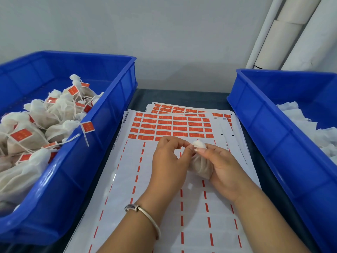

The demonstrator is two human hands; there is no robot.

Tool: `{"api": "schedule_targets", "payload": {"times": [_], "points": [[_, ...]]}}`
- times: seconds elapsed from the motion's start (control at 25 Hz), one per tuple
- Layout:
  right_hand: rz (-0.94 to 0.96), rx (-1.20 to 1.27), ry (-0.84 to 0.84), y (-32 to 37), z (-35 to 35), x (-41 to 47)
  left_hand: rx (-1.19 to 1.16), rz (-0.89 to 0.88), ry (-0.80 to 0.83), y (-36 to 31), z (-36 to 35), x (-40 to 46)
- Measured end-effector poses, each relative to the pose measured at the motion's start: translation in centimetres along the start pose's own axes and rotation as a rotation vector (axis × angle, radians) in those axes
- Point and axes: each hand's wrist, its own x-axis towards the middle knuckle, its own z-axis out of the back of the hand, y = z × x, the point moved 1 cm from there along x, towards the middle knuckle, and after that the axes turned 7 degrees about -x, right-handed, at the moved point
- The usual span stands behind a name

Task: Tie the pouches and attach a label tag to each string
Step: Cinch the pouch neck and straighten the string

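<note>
A small white mesh pouch (pixel 200 166) is held upright over the label sheet, its gathered top puffed out above my fingers. My right hand (pixel 225 167) grips the pouch body from the right. My left hand (pixel 169 159) pinches at the pouch's neck with thumb and forefinger; the string itself is too thin to make out. Beneath the hands lies a white sheet (pixel 164 179) with rows of orange label tags (pixel 171 127) at its far end and peeled rows nearer me.
On the left, a blue crate (pixel 102 136) holds several tied pouches with orange tags; one tag hangs over its rim. To the right a second blue crate (pixel 273 136) holds untied white pouches (pixel 308 125). More label sheets lie stacked behind. White rolls lean at the back right.
</note>
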Motion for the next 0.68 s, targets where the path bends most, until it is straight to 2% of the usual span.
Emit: {"api": "schedule_targets", "payload": {"times": [0.12,0.2,0.48,0.68], "points": [[-0.036,0.195,0.189,0.45,0.11,-0.27,0.006,0.021,0.013,0.15,-0.17,-0.09],[-0.049,0.262,0.254,0.69,0.19,-0.34,0.015,0.009,0.006,0.14,-0.16,-0.17],[-0.075,0.350,0.214,0.32,0.14,0.01,0.116,-0.169,0.048,0.09,0.26,-0.15],[-0.051,0.304,0.153,0.19,0.72,0.33,0.063,-0.195,0.101,0.30,-0.03,-0.66]]}}
